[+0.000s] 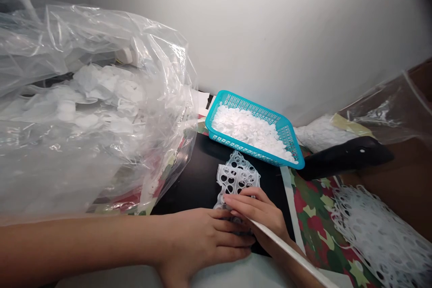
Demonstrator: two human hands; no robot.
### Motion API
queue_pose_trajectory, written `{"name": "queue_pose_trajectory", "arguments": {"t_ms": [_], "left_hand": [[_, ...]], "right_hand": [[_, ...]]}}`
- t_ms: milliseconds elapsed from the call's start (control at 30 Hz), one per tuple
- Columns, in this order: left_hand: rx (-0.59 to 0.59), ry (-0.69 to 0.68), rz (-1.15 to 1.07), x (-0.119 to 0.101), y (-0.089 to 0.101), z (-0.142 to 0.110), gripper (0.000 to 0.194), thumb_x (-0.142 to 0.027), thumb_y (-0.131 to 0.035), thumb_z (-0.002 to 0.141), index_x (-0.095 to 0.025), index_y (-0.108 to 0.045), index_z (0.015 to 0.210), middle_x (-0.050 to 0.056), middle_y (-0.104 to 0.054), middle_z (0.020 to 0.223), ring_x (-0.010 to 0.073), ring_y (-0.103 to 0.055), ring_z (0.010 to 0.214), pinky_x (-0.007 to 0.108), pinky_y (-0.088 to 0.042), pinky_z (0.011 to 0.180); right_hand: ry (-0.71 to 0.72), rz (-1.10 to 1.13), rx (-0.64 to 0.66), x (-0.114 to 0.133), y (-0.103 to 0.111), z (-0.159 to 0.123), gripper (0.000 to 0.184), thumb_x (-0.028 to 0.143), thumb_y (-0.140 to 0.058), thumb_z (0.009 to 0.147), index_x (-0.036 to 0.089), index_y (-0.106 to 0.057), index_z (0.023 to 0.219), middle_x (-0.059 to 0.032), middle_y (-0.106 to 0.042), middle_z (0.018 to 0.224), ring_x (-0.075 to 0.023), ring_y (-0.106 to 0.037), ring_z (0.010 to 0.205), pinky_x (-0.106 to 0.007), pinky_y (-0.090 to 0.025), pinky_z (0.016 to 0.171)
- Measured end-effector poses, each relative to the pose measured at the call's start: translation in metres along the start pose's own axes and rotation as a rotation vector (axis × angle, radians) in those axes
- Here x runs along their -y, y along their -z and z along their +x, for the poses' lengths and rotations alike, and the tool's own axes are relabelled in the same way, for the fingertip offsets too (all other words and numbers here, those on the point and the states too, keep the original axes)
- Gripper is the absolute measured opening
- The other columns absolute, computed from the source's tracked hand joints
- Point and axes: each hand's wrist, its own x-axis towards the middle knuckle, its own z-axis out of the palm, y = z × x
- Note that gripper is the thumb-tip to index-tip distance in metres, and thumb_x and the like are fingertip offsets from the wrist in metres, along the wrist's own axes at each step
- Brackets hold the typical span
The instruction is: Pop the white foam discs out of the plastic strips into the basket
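Observation:
A piece of white perforated plastic lattice (236,177) lies on a black surface (192,184), its lower part gripped between my hands. My left hand (199,243) comes in from the left and curls around the lattice's lower end. My right hand (258,209) comes from the lower right, fingers laid across the lattice's edge, and partly covers my left fingers. A long white strip (293,254) runs along my right forearm. Part of the lattice is hidden under my hands.
A turquoise plastic basket (256,155) full of small white plastic pieces stands beyond my hands. A large clear plastic bag (101,112) of white pieces fills the left. At the right are a camouflage-patterned sheet (320,229), a heap of white lattice (378,234) and a black handle-like object (347,157).

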Motion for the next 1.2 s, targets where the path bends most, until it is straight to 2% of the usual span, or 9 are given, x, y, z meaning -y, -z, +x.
{"name": "queue_pose_trajectory", "arguments": {"t_ms": [167, 300, 367, 433, 533, 633, 800, 1000, 1200], "left_hand": [[0.027, 0.006, 0.009, 0.000, 0.002, 0.000, 0.071, -0.025, -0.047, 0.076, 0.005, -0.039, 0.139, 0.020, -0.038, 0.145, 0.0331, -0.036, 0.136, 0.043, -0.016, 0.118], [0.050, -0.017, 0.139, 0.011, -0.011, -0.001, 0.070, -0.026, -0.045, 0.079, 0.004, -0.037, 0.141, 0.018, -0.037, 0.147, 0.0300, -0.035, 0.137, 0.039, -0.018, 0.118], [-0.029, -0.086, 0.270, 0.018, -0.025, -0.002, 0.065, -0.027, -0.043, 0.081, 0.004, -0.040, 0.139, 0.018, -0.042, 0.145, 0.0289, -0.039, 0.135, 0.038, -0.023, 0.117], [-0.144, -0.122, 0.447, 0.023, -0.040, -0.002, 0.057, -0.028, -0.043, 0.084, 0.003, -0.049, 0.131, 0.019, -0.050, 0.138, 0.0290, -0.050, 0.124, 0.038, -0.034, 0.111], [-0.352, -0.108, 0.739, 0.024, -0.054, -0.003, 0.040, -0.027, -0.046, 0.087, -0.003, -0.061, 0.115, 0.018, -0.066, 0.111, 0.0264, -0.063, 0.100, 0.037, -0.049, 0.093], [-0.463, -0.061, 0.942, 0.020, -0.056, -0.004, 0.022, -0.019, -0.051, 0.085, -0.008, -0.068, 0.094, 0.014, -0.069, 0.089, 0.0243, -0.066, 0.086, 0.037, -0.053, 0.084], [-0.473, -0.058, 1.021, 0.016, -0.052, -0.004, 0.019, -0.017, -0.053, 0.083, -0.009, -0.069, 0.086, 0.011, -0.067, 0.080, 0.0239, -0.065, 0.073, 0.039, -0.056, 0.076], [-0.424, -0.053, 0.998, 0.015, -0.056, -0.002, 0.022, -0.020, -0.050, 0.081, -0.010, -0.070, 0.084, 0.013, -0.067, 0.077, 0.0233, -0.062, 0.065, 0.039, -0.056, 0.073], [-0.424, -0.031, 0.964, 0.015, -0.059, -0.002, 0.029, -0.027, -0.049, 0.079, -0.008, -0.069, 0.087, 0.017, -0.069, 0.089, 0.0287, -0.067, 0.077, 0.044, -0.054, 0.083]], "right_hand": [[-0.064, 0.065, -0.002, 0.003, 0.002, 0.003, 0.026, 0.020, -0.049, 0.097, 0.023, -0.062, 0.119, -0.0019, -0.073, 0.103, -0.0150, -0.064, 0.087, -0.026, -0.057, 0.079], [-0.120, 0.161, 0.062, 0.007, 0.004, 0.014, 0.024, 0.022, -0.046, 0.098, 0.020, -0.067, 0.111, -0.0033, -0.074, 0.095, -0.0147, -0.066, 0.085, -0.027, -0.057, 0.080], [-0.074, 0.182, 0.059, 0.007, 0.004, 0.016, 0.022, 0.021, -0.049, 0.097, 0.019, -0.067, 0.109, -0.0046, -0.074, 0.099, -0.0160, -0.066, 0.091, -0.029, -0.056, 0.084], [-0.047, 0.197, 0.053, 0.004, 0.003, 0.014, 0.019, 0.021, -0.052, 0.096, 0.019, -0.068, 0.106, -0.0049, -0.074, 0.100, -0.0170, -0.065, 0.095, -0.031, -0.056, 0.085], [-0.037, 0.192, 0.106, -0.002, 0.003, 0.008, 0.021, 0.022, -0.054, 0.095, 0.019, -0.067, 0.111, -0.0047, -0.074, 0.102, -0.0175, -0.063, 0.098, -0.032, -0.056, 0.085], [-0.010, 0.130, 0.190, -0.006, 0.004, 0.002, 0.026, 0.021, -0.053, 0.096, 0.020, -0.064, 0.119, -0.0044, -0.072, 0.110, -0.0184, -0.062, 0.105, -0.033, -0.056, 0.089], [0.066, 0.017, 0.190, -0.005, 0.006, 0.001, 0.024, 0.021, -0.057, 0.094, 0.023, -0.066, 0.116, -0.0032, -0.069, 0.119, -0.0194, -0.061, 0.109, -0.034, -0.056, 0.089], [0.083, -0.091, 0.229, -0.001, 0.005, 0.003, 0.032, 0.018, -0.054, 0.095, 0.024, -0.060, 0.125, -0.0021, -0.066, 0.124, -0.0208, -0.059, 0.112, -0.037, -0.056, 0.089], [0.090, -0.074, 0.099, -0.002, 0.003, 0.002, 0.031, 0.018, -0.050, 0.096, 0.023, -0.061, 0.125, -0.0037, -0.070, 0.118, -0.0182, -0.063, 0.097, -0.033, -0.056, 0.082]]}}
